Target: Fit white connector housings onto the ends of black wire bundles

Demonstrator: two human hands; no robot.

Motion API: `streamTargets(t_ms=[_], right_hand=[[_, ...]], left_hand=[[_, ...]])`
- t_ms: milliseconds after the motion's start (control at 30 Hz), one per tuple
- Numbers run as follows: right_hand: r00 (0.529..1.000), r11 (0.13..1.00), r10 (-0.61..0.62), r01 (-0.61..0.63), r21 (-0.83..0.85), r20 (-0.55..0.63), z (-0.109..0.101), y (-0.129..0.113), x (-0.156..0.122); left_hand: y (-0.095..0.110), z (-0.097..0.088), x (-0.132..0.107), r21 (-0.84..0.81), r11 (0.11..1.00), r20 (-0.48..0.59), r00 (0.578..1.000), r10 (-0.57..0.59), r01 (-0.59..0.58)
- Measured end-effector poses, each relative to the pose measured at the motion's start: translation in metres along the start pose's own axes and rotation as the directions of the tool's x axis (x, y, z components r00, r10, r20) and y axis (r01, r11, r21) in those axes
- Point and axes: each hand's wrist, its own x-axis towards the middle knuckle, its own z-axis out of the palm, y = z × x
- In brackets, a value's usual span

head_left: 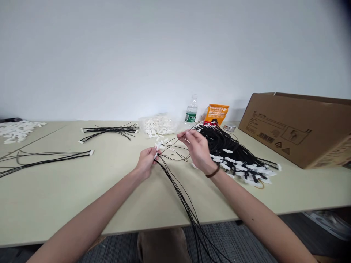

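Note:
My left hand (147,160) is closed on a white plastic connector (157,149) near the middle of the table. From it a bundle of thin black wires (178,191) runs down over the table's front edge. A few loose wires (175,159) loop out to the right of the connector. Just above them, my right hand (196,146) pinches a thin black wire between thumb and fingertips. The wire's tip beyond the fingers is too fine to make out clearly. Behind my hands lie several small white pieces (163,140).
Right of my hands is a pile of black wire bundles (225,144) with white connectors, beside a cardboard box (293,128). A bottle (191,109), an orange packet (216,114) and a bag of white parts (157,125) stand behind. More wire bundles (109,130) and white parts (18,129) lie left.

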Motion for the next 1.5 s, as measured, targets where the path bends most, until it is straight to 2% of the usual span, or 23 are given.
streamTargets(t_ms=[67,100,200,300,367,400,433,467,533,600,633,700,767,900,1067,1367,1500], right_hand=[[0.988,0.969,0.142,-0.127,0.214,-0.056,-0.011,-0.008,0.010],[0.977,0.949,0.201,-0.176,0.262,-0.074,-0.019,-0.012,0.016],[0.945,0.912,0.266,-0.183,0.366,-0.191,-0.042,-0.020,0.031],[0.906,0.956,0.162,-0.045,0.291,-0.391,-0.056,-0.022,0.040],[0.864,0.993,-0.028,0.081,0.084,-0.504,-0.054,-0.020,0.039],[0.848,0.989,-0.150,0.137,-0.062,-0.509,-0.049,-0.018,0.035],[0.841,0.957,-0.274,0.191,-0.219,-0.466,-0.043,-0.016,0.030],[0.856,0.893,-0.383,0.247,-0.375,-0.348,-0.035,-0.014,0.023],[0.873,0.709,-0.487,0.390,-0.588,-0.008,-0.017,-0.007,0.008],[0.812,0.516,-0.509,0.552,-0.655,0.284,-0.001,0.002,-0.006],[0.779,0.416,-0.499,0.600,-0.683,0.381,0.004,0.006,-0.012],[0.739,0.272,-0.478,0.639,-0.720,0.475,0.010,0.015,-0.019],[0.735,0.203,-0.461,0.633,-0.747,0.498,0.010,0.022,-0.020],[0.736,0.172,-0.454,0.626,-0.761,0.502,0.005,0.028,-0.017],[0.738,0.181,-0.451,0.627,-0.758,0.503,0.003,0.030,-0.015],[0.742,0.195,-0.454,0.622,-0.758,0.492,0.004,0.029,-0.017],[0.761,0.230,-0.461,0.599,-0.767,0.456,0.005,0.030,-0.016]], left_hand=[[0.000,-0.001,0.001,0.017,1.000,-0.027,1.000,0.006,-0.005],[-0.001,-0.001,0.001,0.024,1.000,-0.042,0.999,0.008,-0.007],[-0.001,-0.002,0.002,0.040,0.999,-0.074,0.997,0.010,-0.007],[-0.003,-0.002,0.002,0.049,0.999,-0.068,0.998,0.005,-0.002],[-0.004,-0.001,0.001,0.036,0.999,-0.052,0.999,0.010,-0.008],[-0.005,0.000,0.001,0.025,1.000,-0.048,0.999,0.009,-0.008],[-0.005,0.001,0.000,0.012,1.000,-0.047,0.999,0.004,-0.004],[-0.005,0.001,0.000,-0.001,1.000,-0.046,0.999,-0.005,0.005],[-0.005,0.003,-0.001,-0.024,0.999,-0.044,0.999,-0.021,0.020],[-0.004,0.004,-0.003,-0.049,0.999,-0.029,0.999,-0.020,0.019],[-0.004,0.005,-0.003,-0.062,0.998,-0.019,1.000,-0.017,0.016],[-0.003,0.005,-0.005,-0.090,0.996,0.008,1.000,-0.019,0.019],[-0.003,0.006,-0.007,-0.112,0.993,0.048,0.999,-0.025,0.030],[-0.001,0.009,-0.010,-0.119,0.992,0.113,0.993,-0.020,0.034],[-0.001,0.009,-0.011,-0.108,0.993,0.159,0.987,-0.021,0.039],[-0.001,0.009,-0.011,-0.102,0.995,0.159,0.987,0.000,0.016],[-0.001,0.010,-0.013,-0.102,0.995,0.158,0.987,-0.003,0.019]])
